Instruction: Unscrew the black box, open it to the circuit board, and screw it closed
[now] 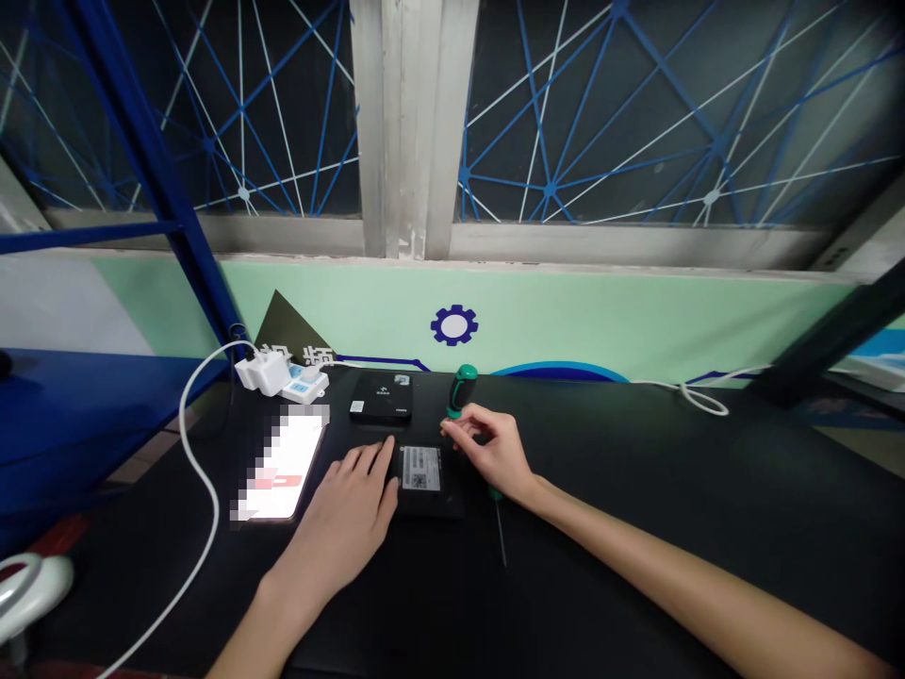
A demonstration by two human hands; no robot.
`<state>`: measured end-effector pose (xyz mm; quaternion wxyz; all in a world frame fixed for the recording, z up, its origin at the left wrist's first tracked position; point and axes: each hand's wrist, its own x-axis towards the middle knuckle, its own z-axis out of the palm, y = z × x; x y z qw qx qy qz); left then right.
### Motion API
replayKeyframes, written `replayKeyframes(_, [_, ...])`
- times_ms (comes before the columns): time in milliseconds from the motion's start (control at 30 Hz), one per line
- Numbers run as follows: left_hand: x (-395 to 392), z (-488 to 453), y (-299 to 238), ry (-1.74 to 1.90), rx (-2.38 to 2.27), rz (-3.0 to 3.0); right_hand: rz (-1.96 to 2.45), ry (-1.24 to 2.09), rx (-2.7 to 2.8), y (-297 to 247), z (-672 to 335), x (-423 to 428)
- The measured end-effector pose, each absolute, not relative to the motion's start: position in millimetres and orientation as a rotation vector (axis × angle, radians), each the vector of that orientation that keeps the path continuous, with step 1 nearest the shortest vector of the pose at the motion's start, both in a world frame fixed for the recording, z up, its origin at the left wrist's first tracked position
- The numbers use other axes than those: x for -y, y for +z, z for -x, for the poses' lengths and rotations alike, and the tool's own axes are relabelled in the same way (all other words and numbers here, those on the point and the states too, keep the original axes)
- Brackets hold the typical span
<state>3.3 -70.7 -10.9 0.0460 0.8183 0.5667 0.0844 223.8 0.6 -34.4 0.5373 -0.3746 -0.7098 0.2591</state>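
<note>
Green-handled screwdriver point(461, 391) stands out on the black worktop point(622, 490), lying w/ handle at far end, shaft point(501, 533) pointing toward the person, mid-section hidden under R hand point(495, 455). R fingers point(461, 426) are loosely pinched, tips right at lower end of handle; can't tell if they've got hold of it. L hand point(340, 514) lies flat, fingers point(371, 459) slightly spread, tips on the L edge of a flat black drive point(431, 495) w/ white label, nothing gripped. Count: 2 hands, 1 screwdriver, 1 drive, plus 1 black box point(380, 396) just beyond it, 1 phone point(283, 462) w/ lit, pixelated screen left of L hand, 1 white charger point(263, 372) w/ white cable point(194, 453), 1 small white power meter point(305, 385).
</note>
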Motion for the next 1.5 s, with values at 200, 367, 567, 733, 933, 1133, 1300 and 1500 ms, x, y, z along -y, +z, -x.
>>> replayKeyframes(200, [72.4, -2.8, -9.8, 0.253, -1.713, -2.482, 0.896, 0.588, 1.68, -36.2, -223.6, -1.6])
replayKeyframes(367, [71.0, -1.8, -12.7, 0.308, -1.705, -2.488, 0.872, 0.66, 1.714, -35.6, -225.8, 0.3])
replayKeyframes(567, [70.5, -0.6, -15.2, 0.351, -1.697, -2.494, 0.857, 0.665, 1.711, -34.1, -226.0, 2.1])
replayKeyframes(733, [70.8, -1.0, -14.0, 0.315, -1.704, -2.478, 0.887, 0.646, 1.692, -33.5, -223.5, 1.3])
replayKeyframes(933, [70.9, -1.3, -13.4, 0.297, -1.715, -2.48, 0.908, 0.619, 1.68, -36.2, -223.7, -0.9])
replayKeyframes(1133, [70.4, -1.0, -13.9, 0.304, -1.708, -2.484, 0.868, 0.668, 1.693, -39.1, -226.5, -0.2])
replayKeyframes(1300, [70.9, -0.5, -14.6, 0.333, -1.692, -2.491, 0.864, 0.682, 1.673, -39.7, -226.2, -0.5])
replayKeyframes(1500, [71.2, -0.6, -13.1, 0.327, -1.692, -2.482, 0.893, 0.648, 1.685, -35.7, -224.9, 1.6])
